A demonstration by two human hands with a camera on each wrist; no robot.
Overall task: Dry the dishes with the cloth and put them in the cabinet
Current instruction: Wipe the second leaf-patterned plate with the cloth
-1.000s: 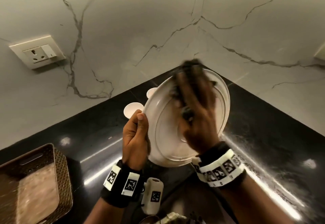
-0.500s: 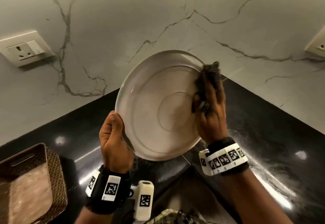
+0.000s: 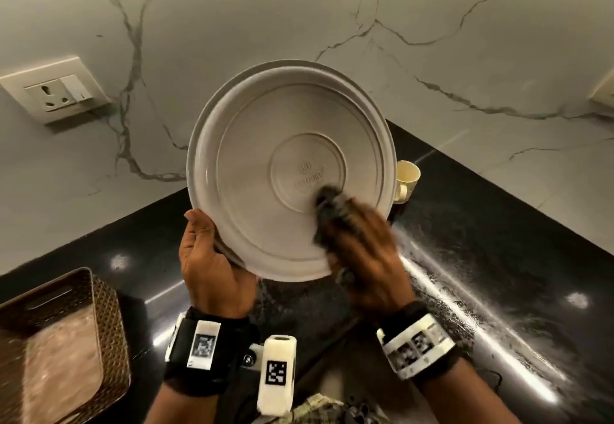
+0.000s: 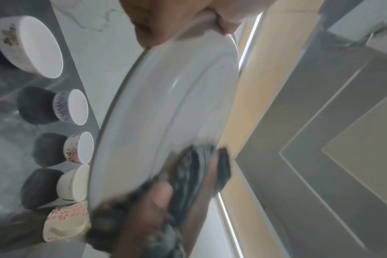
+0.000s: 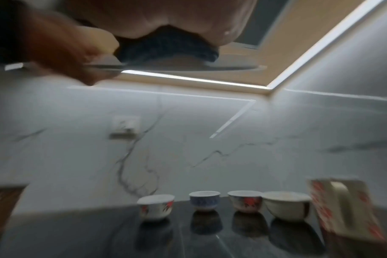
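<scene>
Left hand [image 3: 212,267] grips the near-left rim of the plate [image 3: 262,171], held tilted above the counter [image 3: 481,240], underside facing the camera. Right hand [image 3: 362,254], motion-blurred, presses the dark cloth [image 3: 327,202] to the plate's near-right; finger pose indistinct. Plate hides most of the far cup [image 3: 408,179].

Plate [image 3: 265,171]: smooth, semi-matt white, ceramic-like. Cloth [image 3: 329,201]: dark, soft fabric, blurred. Worktop [image 3: 481,224]: black polished stone, glossy, speckled. Wall [image 3: 265,8]: smooth veined marble finish. Basket [image 3: 106,304]: brown woven texture. Cups [image 5: 204,199]: glazed, patterned.
</scene>
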